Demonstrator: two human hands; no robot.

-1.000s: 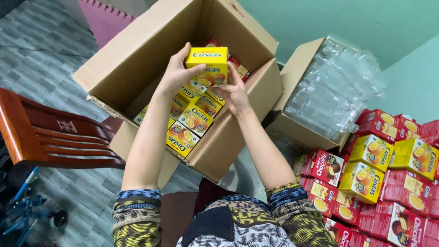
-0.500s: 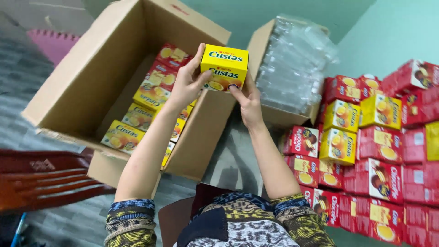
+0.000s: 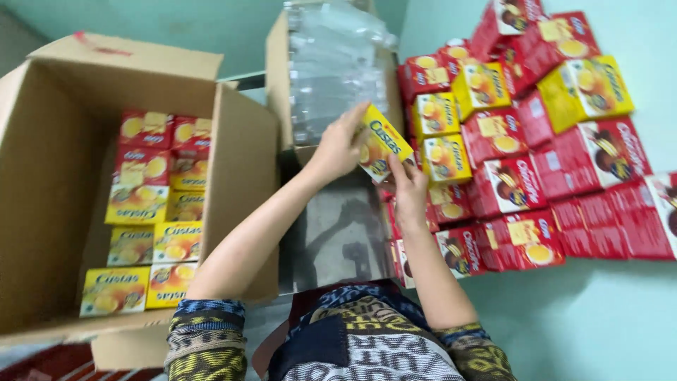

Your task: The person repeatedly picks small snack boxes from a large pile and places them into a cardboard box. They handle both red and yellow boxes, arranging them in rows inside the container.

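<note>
While outstretched, left hand (image 3: 340, 149), right hand (image 3: 409, 188), gripping yellow box (image 3: 381, 141)

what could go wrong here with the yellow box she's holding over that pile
The yellow box is pinched only at its edges between the left hand and right hand, tilted in mid-air; a loose grip might let it drop onto the stack. The pile of red and yellow boxes lies uneven, with many boxes askew, so setting another on it may make some slide. The carton of clear plastic packaging sits close behind and might get bumped.
</note>
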